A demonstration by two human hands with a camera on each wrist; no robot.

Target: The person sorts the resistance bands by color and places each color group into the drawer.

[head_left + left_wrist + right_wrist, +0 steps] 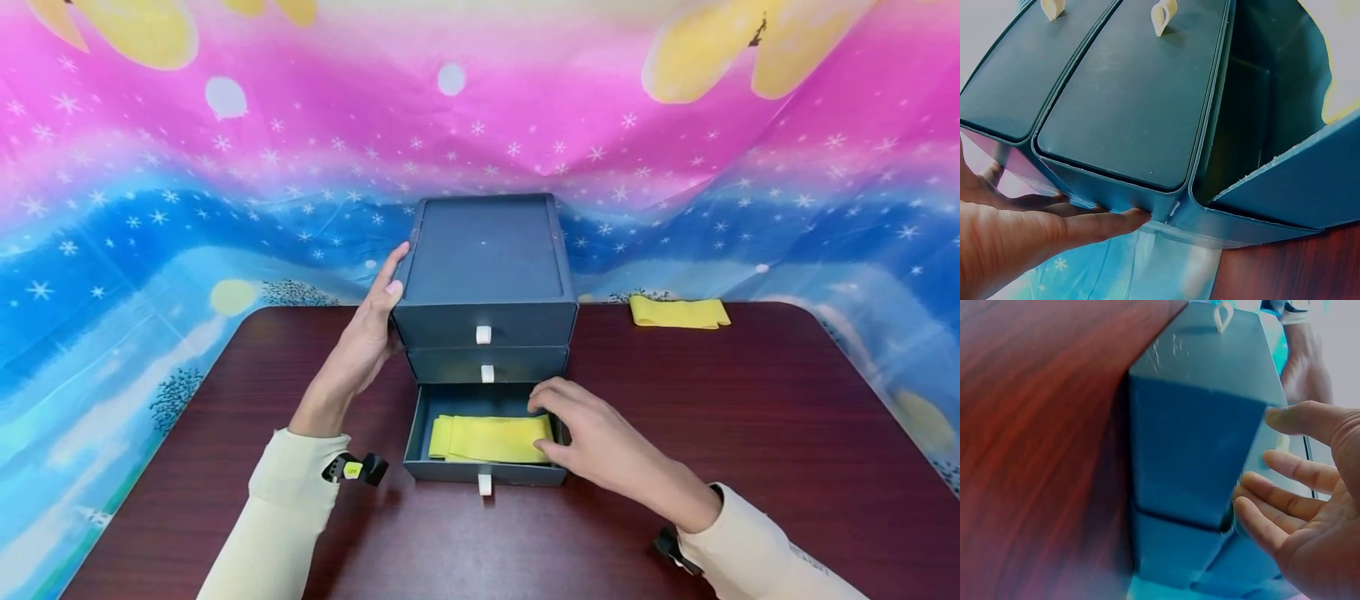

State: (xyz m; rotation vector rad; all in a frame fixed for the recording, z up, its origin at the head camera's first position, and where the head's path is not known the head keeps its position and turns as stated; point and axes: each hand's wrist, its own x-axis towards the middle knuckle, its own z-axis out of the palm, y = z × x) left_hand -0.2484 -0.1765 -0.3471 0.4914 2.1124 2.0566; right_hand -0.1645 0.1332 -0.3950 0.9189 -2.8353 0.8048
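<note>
A dark grey three-drawer box (pixel 483 250) stands upright with its bottom drawer (pixel 525 475) pulled out. Inside that drawer lies a folded yellow strip of fabric (pixel 491 437). My left hand (pixel 360 337) rests against the box's left side, fingers extended along the wall; the left wrist view has its fingertips (pixel 1138 217) beside the middle drawer. Over the drawer's right wall reaches my right hand (pixel 600 429), thumb and fingers loosely bent and spread, right by the strip's end. Nothing shows between those fingers (pixel 1266 519) in the right wrist view.
Another folded yellow strip (pixel 678 312) lies at the table's back right edge. The upper drawers are closed, each with a white pull tab (pixel 483 335). A colourful snowflake-patterned cloth (pixel 480 125) hangs behind the dark red wooden table (pixel 750 433).
</note>
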